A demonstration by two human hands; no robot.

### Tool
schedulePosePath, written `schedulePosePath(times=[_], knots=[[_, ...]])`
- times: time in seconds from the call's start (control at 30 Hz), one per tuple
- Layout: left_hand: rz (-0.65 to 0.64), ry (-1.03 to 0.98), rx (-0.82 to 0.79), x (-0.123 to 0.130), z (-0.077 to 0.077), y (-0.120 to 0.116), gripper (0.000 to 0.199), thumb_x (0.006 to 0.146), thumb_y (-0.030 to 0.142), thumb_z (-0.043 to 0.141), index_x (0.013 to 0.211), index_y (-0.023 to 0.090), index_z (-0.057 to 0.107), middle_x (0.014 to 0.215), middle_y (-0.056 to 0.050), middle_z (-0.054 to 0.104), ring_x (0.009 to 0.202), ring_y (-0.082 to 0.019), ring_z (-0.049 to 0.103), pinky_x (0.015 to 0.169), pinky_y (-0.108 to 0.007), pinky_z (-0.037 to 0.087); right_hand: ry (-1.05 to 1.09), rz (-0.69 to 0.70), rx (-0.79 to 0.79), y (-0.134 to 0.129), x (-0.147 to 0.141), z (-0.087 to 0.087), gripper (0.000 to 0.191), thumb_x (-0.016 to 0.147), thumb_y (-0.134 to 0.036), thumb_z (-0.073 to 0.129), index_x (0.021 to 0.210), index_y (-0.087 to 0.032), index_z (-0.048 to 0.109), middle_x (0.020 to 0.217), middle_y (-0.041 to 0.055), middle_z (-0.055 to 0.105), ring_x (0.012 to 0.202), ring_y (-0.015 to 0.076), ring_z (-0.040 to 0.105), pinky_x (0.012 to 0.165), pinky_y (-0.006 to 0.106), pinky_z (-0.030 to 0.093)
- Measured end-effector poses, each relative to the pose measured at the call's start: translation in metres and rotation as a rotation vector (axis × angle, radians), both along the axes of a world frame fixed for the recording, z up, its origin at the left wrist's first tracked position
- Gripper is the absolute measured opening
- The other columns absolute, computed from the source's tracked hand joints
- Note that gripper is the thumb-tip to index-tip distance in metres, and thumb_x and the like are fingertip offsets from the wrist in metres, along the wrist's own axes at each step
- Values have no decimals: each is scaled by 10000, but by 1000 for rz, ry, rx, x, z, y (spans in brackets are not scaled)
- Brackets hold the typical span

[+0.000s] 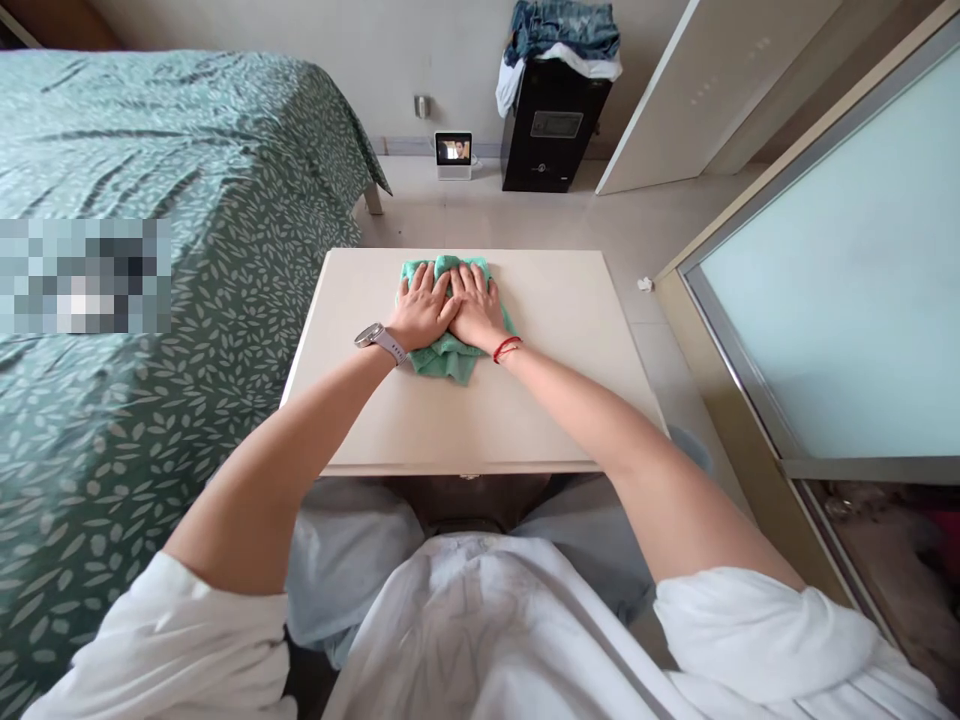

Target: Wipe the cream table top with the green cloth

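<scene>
A green cloth (442, 362) lies bunched on the cream tabletop (540, 420), toward its far edge. My left hand (422, 308) rests flat on the cloth, fingers stretched out and slightly spread. Beside it, my right hand (476, 308) also presses flat on the cloth with its fingers extended. The two hands touch at the thumbs. A watch with a pale strap (388, 345) is on my left wrist, and a red string bracelet (506, 348) circles my right wrist.
To the left stands a bed with a green leaf-patterned sheet (225, 200). Beyond the table are a small screen device (454, 155) on the floor and a black cabinet (551, 140) topped with folded jeans (562, 30). A frosted-glass sliding door (847, 280) is at right.
</scene>
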State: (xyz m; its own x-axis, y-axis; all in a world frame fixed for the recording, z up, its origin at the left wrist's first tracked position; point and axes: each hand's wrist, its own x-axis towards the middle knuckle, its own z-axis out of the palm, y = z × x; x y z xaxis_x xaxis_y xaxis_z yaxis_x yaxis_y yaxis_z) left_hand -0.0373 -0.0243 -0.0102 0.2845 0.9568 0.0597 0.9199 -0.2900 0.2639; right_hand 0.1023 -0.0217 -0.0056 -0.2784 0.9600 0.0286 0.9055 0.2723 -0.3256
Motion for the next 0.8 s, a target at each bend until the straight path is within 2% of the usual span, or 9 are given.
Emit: schedulePosePath(times=[0.33,0.43,0.53,0.6,0.67,0.8], knots=[[-31,-20,-6,-12,-3,-123,801,1155,554,302,1766,55,439,1882,-282,306,1782,-447,230,1426,-696,221,-63,77,-35,-115,0,1,716,1163,-312,419,1822,-41,355,1916,209,256,1803,366,200,1450,616,215],[-40,-53,-16,-18,-4,-160,822,1141,592,339,1771,74,438,1886,-263,313,1790,-437,208,1433,-687,227,-83,160,1,-149,3,-3,795,1128,-367,502,1823,-19,338,1907,241,247,1801,406,192,1442,634,221],[39,-97,-59,-16,-3,-184,792,1149,593,326,1771,120,450,1898,-230,303,1795,-413,206,1435,-669,252,-101,233,43,-168,3,-8,844,1107,-415,529,1827,-23,330,1903,262,232,1796,455,181,1416,694,246],[112,-95,-82,-11,-2,-186,803,1144,605,346,1759,103,460,1892,-250,305,1790,-431,215,1427,-687,261,-111,232,69,-169,-3,-11,808,1125,-406,489,1828,-37,339,1899,268,239,1792,471,183,1395,739,262],[152,-70,-64,-6,-1,-175,852,1114,645,421,1739,69,474,1876,-283,319,1782,-467,219,1421,-715,244,-122,201,69,-161,-11,-11,768,1142,-374,460,1826,-44,349,1894,278,248,1791,474,187,1387,759,264],[146,-36,-31,-13,2,-130,872,1079,682,463,1718,91,510,1861,-266,369,1774,-466,247,1424,-695,240,-128,146,24,-122,-33,-6,745,1153,-331,449,1821,-19,338,1895,299,226,1792,468,185,1390,760,254]])
